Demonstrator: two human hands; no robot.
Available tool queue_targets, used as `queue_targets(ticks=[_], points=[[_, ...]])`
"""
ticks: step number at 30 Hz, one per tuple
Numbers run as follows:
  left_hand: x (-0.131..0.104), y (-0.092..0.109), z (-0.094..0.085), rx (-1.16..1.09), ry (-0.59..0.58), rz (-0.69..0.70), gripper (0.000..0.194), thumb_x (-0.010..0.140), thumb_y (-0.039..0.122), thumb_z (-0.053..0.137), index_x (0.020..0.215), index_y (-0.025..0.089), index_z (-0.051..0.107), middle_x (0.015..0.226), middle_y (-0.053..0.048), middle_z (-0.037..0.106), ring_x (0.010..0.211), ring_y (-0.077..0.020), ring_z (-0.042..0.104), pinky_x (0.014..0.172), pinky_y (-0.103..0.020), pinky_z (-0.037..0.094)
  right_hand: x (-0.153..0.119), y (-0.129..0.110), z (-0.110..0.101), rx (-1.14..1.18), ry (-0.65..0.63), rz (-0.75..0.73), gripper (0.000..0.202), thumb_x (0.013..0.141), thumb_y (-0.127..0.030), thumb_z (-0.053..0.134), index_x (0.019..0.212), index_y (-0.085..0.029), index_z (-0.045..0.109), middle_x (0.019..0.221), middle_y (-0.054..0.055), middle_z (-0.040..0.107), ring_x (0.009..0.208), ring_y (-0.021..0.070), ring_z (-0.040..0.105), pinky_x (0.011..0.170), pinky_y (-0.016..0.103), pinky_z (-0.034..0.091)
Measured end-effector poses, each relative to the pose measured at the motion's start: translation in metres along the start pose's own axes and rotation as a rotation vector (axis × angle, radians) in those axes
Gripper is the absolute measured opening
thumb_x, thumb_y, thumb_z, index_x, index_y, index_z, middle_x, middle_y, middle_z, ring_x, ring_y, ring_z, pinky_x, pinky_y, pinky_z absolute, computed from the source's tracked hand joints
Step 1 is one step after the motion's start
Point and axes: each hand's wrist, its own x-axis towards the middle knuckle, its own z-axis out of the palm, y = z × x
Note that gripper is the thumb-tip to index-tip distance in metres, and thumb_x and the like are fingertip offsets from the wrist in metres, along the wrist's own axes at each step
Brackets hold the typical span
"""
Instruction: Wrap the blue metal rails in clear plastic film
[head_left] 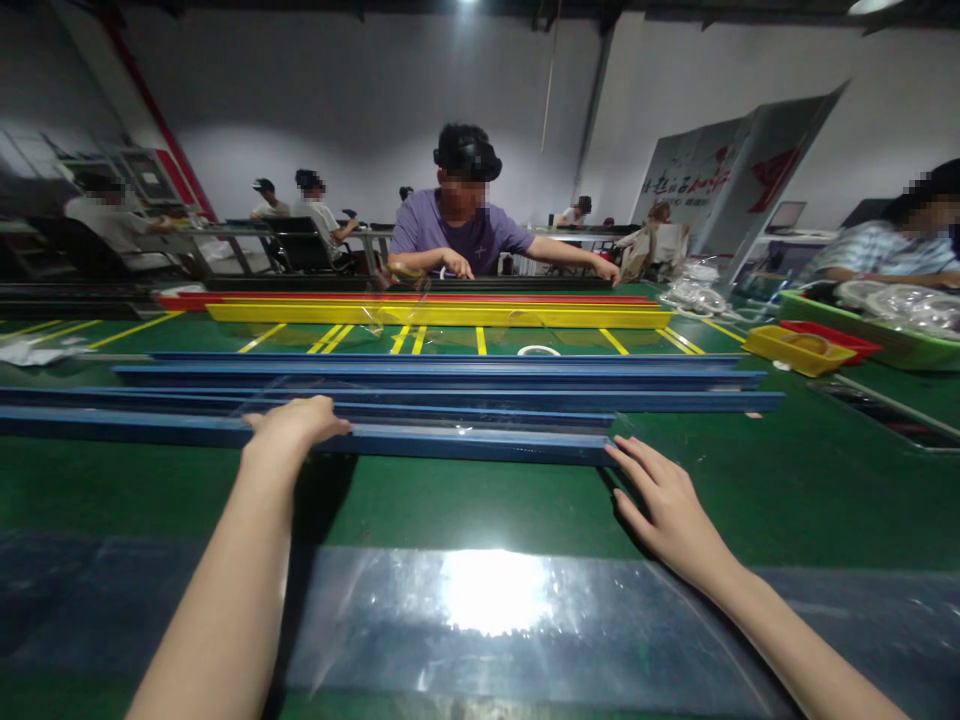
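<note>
A long blue channel strip (480, 444) lies across the green table in front of me, with a clear film over part of it. My left hand (296, 420) is closed over the strip left of its middle, thumb and fingers wrapped about its near wall. At the strip's right end, my right hand (660, 495) has its fingers stretched out and apart, the fingertips touching or very near the end. More blue channel strips (450, 380) lie just behind, roughly parallel. A clear plastic sheet (360, 620) with a bright reflection spreads under my forearms.
Yellow (450, 314) and red strips lie farther back, before a seated person in purple (465, 225). A white ring (538, 351) sits between. At right are a yellow tray (799, 350) and a green bin (915, 345) with wrapped items. Other people sit behind.
</note>
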Motion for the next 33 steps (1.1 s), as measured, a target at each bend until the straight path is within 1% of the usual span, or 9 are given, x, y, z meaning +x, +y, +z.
queue_targets(ticks=[1, 3, 5, 8, 11, 15, 21, 27, 33], points=[[0.0, -0.011, -0.002, 0.041, 0.026, -0.211, 0.052, 0.067, 0.046, 0.05, 0.099, 0.006, 0.059, 0.114, -0.024, 0.051, 0.104, -0.0487, 0.043, 0.077, -0.067, 0.03, 0.0, 0.0, 0.0, 0.0, 0.001, -0.001, 0.046, 0.08, -0.028, 0.04, 0.125, -0.021, 0.036, 0.125, 0.011, 0.044, 0.119, 0.0228, 0.036, 0.09, 0.041, 0.035], [-0.004, -0.029, -0.007, 0.057, 0.241, -0.45, 0.06, 0.071, 0.056, 0.037, 0.109, 0.012, 0.052, 0.131, -0.016, 0.037, 0.116, -0.0503, 0.023, 0.077, -0.069, 0.027, 0.0, 0.0, 0.001, -0.001, 0.0, 0.0, 0.046, 0.08, -0.028, 0.04, 0.125, -0.021, 0.036, 0.126, 0.011, 0.044, 0.119, 0.0227, 0.036, 0.091, 0.041, 0.034], [-0.009, -0.042, -0.013, -0.006, 0.37, -0.521, 0.054, 0.074, 0.056, 0.03, 0.109, 0.021, 0.051, 0.132, -0.006, 0.038, 0.118, -0.0491, 0.021, 0.074, -0.071, 0.027, 0.0, 0.001, 0.001, 0.002, -0.005, 0.001, 0.046, 0.08, -0.028, 0.04, 0.125, -0.021, 0.036, 0.126, 0.011, 0.044, 0.119, 0.0224, 0.036, 0.091, 0.04, 0.034], [-0.016, -0.043, -0.024, -0.025, 0.311, -0.479, 0.052, 0.075, 0.053, 0.032, 0.111, 0.022, 0.051, 0.126, -0.009, 0.046, 0.114, -0.0448, 0.033, 0.077, -0.067, 0.03, 0.0, 0.001, 0.001, 0.009, -0.014, 0.001, 0.047, 0.08, -0.028, 0.04, 0.126, -0.02, 0.036, 0.127, 0.01, 0.044, 0.12, 0.0223, 0.035, 0.091, 0.04, 0.035], [-0.021, -0.017, -0.033, -0.013, 0.146, -0.296, 0.056, 0.077, 0.05, 0.031, 0.117, 0.014, 0.046, 0.121, -0.019, 0.048, 0.105, -0.0386, 0.047, 0.077, -0.053, 0.04, 0.0, 0.0, -0.001, 0.015, -0.03, -0.002, 0.05, 0.079, -0.03, 0.041, 0.128, -0.021, 0.033, 0.129, 0.01, 0.041, 0.122, 0.0222, 0.032, 0.093, 0.042, 0.034], [-0.037, 0.053, -0.032, 0.04, 0.183, 0.031, 0.044, 0.081, 0.044, 0.032, 0.111, 0.016, 0.051, 0.106, -0.014, 0.058, 0.097, -0.0305, 0.054, 0.076, -0.041, 0.043, 0.001, -0.002, -0.004, 0.055, -0.107, -0.037, 0.055, 0.08, -0.03, 0.041, 0.132, -0.022, 0.024, 0.136, 0.008, 0.032, 0.126, 0.0209, 0.024, 0.099, 0.045, 0.027], [-0.093, 0.152, 0.017, -0.071, 0.246, 0.701, 0.032, 0.083, 0.031, 0.038, 0.11, 0.02, 0.051, 0.109, -0.006, 0.057, 0.101, -0.0218, 0.051, 0.083, -0.035, 0.04, 0.002, -0.008, -0.008, 0.196, -0.147, -0.029, 0.053, 0.083, -0.027, 0.037, 0.133, -0.024, 0.02, 0.14, 0.007, 0.022, 0.128, 0.0194, 0.02, 0.101, 0.043, 0.028], [-0.108, 0.173, 0.078, -0.146, 0.406, 1.046, 0.043, 0.085, 0.029, 0.037, 0.127, 0.02, 0.035, 0.136, -0.007, 0.033, 0.127, -0.0222, 0.022, 0.101, -0.041, 0.021, 0.002, -0.006, -0.009, 0.111, 0.063, 0.061, 0.039, 0.08, -0.025, 0.041, 0.119, -0.02, 0.041, 0.127, 0.011, 0.042, 0.118, 0.0222, 0.037, 0.094, 0.042, 0.035], [-0.104, 0.173, 0.095, -0.107, 0.438, 1.19, 0.045, 0.084, 0.023, 0.038, 0.129, 0.022, 0.032, 0.139, -0.004, 0.027, 0.13, -0.0205, 0.015, 0.103, -0.04, 0.016, 0.001, -0.002, -0.007, 0.035, 0.107, 0.212, 0.025, 0.08, -0.028, 0.041, 0.1, -0.018, 0.052, 0.105, 0.009, 0.057, 0.101, 0.0207, 0.05, 0.083, 0.037, 0.039]])
